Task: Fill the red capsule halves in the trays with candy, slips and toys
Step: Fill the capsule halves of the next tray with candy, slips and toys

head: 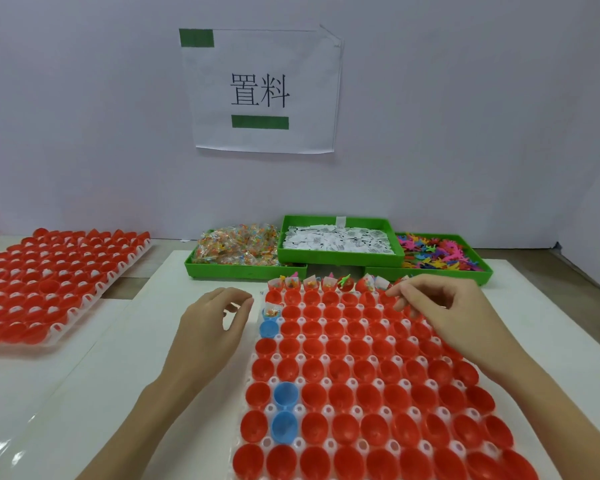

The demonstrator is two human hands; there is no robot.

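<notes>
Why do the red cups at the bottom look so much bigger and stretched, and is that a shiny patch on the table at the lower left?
In the head view, the wide-angle lens stretches the near red capsule halves into ovals and bows the tray's edge; yes, soft glare from the lighting shows on the glossy white table; shadows are faint; the candy bin looks slightly soft.

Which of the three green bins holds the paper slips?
The middle green plastic bin, stacked overlapping the other two; white printed slips fill it. Left bin has wrapped candy, right bin colourful toys.
</notes>
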